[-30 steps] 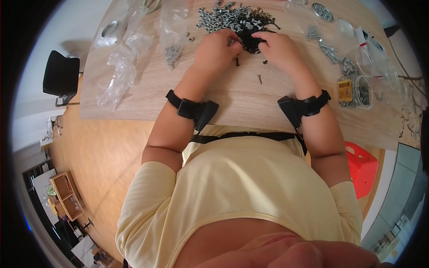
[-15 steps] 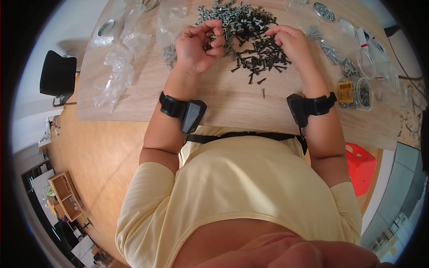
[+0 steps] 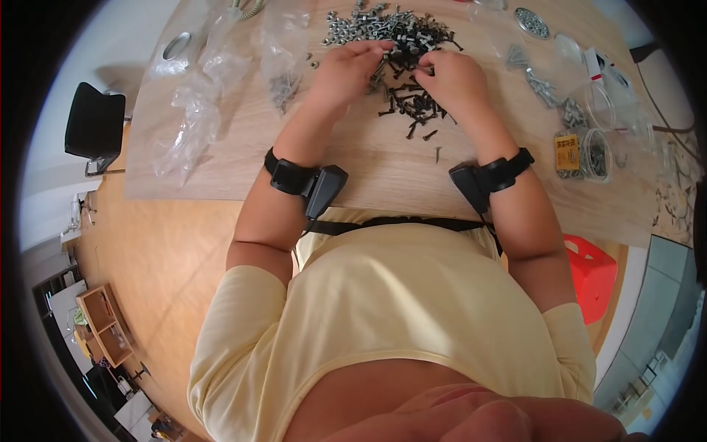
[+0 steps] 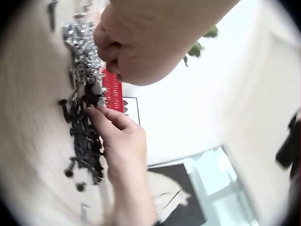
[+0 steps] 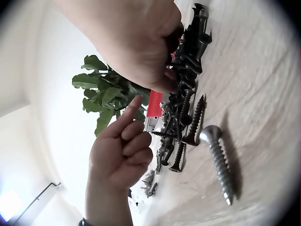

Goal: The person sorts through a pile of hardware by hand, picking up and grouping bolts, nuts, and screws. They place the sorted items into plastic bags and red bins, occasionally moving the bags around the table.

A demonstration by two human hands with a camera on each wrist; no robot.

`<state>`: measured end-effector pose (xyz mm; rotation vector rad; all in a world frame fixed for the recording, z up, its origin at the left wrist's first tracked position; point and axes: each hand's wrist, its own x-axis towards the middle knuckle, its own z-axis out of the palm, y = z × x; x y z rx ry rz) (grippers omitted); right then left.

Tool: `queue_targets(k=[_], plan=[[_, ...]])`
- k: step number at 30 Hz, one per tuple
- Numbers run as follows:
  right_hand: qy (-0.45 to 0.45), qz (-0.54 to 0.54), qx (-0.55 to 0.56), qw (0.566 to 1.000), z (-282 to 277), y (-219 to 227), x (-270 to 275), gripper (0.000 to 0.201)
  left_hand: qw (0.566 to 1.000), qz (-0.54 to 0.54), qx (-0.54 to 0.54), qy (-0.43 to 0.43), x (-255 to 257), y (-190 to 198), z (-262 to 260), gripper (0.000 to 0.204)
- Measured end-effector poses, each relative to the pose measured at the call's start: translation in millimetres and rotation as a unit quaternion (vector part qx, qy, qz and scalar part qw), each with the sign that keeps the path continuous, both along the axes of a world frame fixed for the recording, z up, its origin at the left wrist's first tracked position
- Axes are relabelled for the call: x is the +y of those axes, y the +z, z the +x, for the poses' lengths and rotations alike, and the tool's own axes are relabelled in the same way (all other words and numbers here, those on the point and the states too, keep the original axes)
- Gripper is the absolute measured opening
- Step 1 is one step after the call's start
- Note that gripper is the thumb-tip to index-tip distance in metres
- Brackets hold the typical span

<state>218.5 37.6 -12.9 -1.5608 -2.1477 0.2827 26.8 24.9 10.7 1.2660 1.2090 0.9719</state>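
Black screws (image 3: 412,99) spread over the wooden table below a pile of silver bolts and nuts (image 3: 368,26). My left hand (image 3: 346,74) is at the pile's left edge. In the right wrist view that hand (image 5: 120,153) has its index finger straight and its other fingers curled to the palm; any contents are hidden. Just right of the black screws is my right hand (image 3: 456,81). In the left wrist view its thumb and index fingertips meet at the dark screws (image 4: 84,136); I cannot tell whether they pinch one. A lone silver screw (image 5: 218,165) lies nearer the body.
Clear plastic bags (image 3: 195,125) lie on the left, one holding some small fasteners (image 3: 283,88). On the right are a lidless jar of hardware (image 3: 589,155), loose bolts (image 3: 541,88) and a round tin of small parts (image 3: 532,22). A red stool (image 3: 589,276) stands below the table.
Black screws first bunched under both hands now lie spread towards the body. The left hand turned palm up and swung left, then returned to the pile. The right hand moved right, then back left.
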Motion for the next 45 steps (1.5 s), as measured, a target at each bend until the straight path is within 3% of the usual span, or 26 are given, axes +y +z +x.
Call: queue_targets(k=[1,2,4,7,10,13,16,17,18,19,20,21,22,23,25,28,32,34,35,36,37,38,40,44,45], plan=[[-0.001,0.001,0.001,1.000,0.0,-0.8,-0.4,0.016,0.972,0.093,0.214,-0.009,0.0,0.6,4.3,0.028],[0.001,0.026,-0.001,1.000,-1.1,-2.2,-1.8,0.019,0.972,0.093,0.215,-0.011,3.3,-1.3,7.9,0.028],[0.004,0.053,-0.002,0.999,-2.8,-3.4,-2.4,0.022,0.850,0.294,0.434,0.049,21.6,-7.7,11.1,0.029],[0.011,0.036,-0.031,0.999,-4.2,1.6,-1.9,0.021,0.824,0.248,0.509,0.002,42.2,-6.0,13.0,0.028],[0.005,0.002,-0.037,0.999,-1.2,5.9,-3.5,0.020,0.839,0.203,0.500,-0.066,43.5,4.0,8.7,0.026],[0.006,-0.013,-0.028,1.000,4.7,1.7,-1.2,0.020,0.848,0.148,0.507,-0.041,37.8,19.0,0.2,0.025],[0.016,0.021,0.069,0.997,20.0,3.1,3.2,0.012,0.838,0.141,0.527,-0.013,34.9,20.3,1.1,0.025],[0.000,-0.033,0.173,0.984,27.0,9.6,4.7,0.012,0.838,0.141,0.527,-0.010,35.9,18.0,2.4,0.025],[-0.016,-0.088,0.275,0.957,32.5,16.8,4.9,0.013,0.834,0.169,0.526,-0.004,36.3,12.3,5.2,0.025],[-0.034,-0.124,0.419,0.899,35.9,27.5,1.8,0.012,0.829,0.196,0.523,0.001,36.4,8.3,8.6,0.025],[-0.034,-0.124,0.419,0.899,49.2,23.2,8.5,0.012,0.830,0.196,0.523,0.001,36.7,6.9,12.2,0.025],[0.056,-0.198,0.594,0.778,71.4,15.3,20.2,0.013,0.827,0.199,0.525,0.002,37.0,5.4,16.2,0.025],[0.143,-0.260,0.734,0.610,81.2,18.1,23.2,0.014,0.825,0.202,0.528,0.002,37.8,4.2,18.8,0.026],[0.142,-0.259,0.735,0.611,87.1,17.5,24.0,0.014,0.825,0.203,0.527,0.000,40.4,1.4,19.6,0.026],[0.193,-0.242,0.805,0.506,95.7,19.2,23.5,0.016,0.813,0.200,0.547,-0.015,45.9,-2.9,21.0,0.026],[0.164,-0.270,0.821,0.476,93.6,13.8,21.6,0.017,0.818,0.152,0.553,-0.047,51.8,-0.6,21.1,0.025],[0.100,-0.292,0.811,0.497,91.1,6.5,28.7,0.019,0.812,0.180,0.552,-0.061,54.8,-5.2,19.1,0.024],[0.066,-0.325,0.672,0.662,94.7,3.8,33.6,0.023,0.807,0.202,0.553,-0.051,56.4,-7.2,20.8,0.021],[0.065,-0.325,0.672,0.662,90.4,4.2,30.6,0.023,0.807,0.202,0.553,-0.051,58.1,-9.2,20.5,0.021],[0.025,-0.239,0.532,0.812,83.5,2.2,25.9,0.020,0.806,0.215,0.550,-0.054,60.1,-12.0,20.4,0.022],[-0.017,-0.141,0.365,0.920,76.5,4.6,21.4,0.018,0.804,0.228,0.547,-0.057,59.7,-11.1,21.3,0.024],[-0.018,-0.142,0.366,0.920,74.2,5.1,20.9,0.018,0.804,0.227,0.547,-0.058,59.1,-10.2,22.1,0.024],[-0.028,-0.146,0.131,0.980,70.3,5.7,19.9,0.013,0.808,0.214,0.546,-0.057,56.8,-7.9,24.0,0.024],[-0.024,-0.133,0.092,0.986,64.6,11.6,8.9,0.013,0.806,0.239,0.539,-0.051,52.6,-4.2,24.8,0.022],[-0.024,-0.126,0.098,0.987,64.0,13.5,6.4,0.013,0.850,0.232,0.472,-0.033,51.7,-1.3,23.2,0.023]])
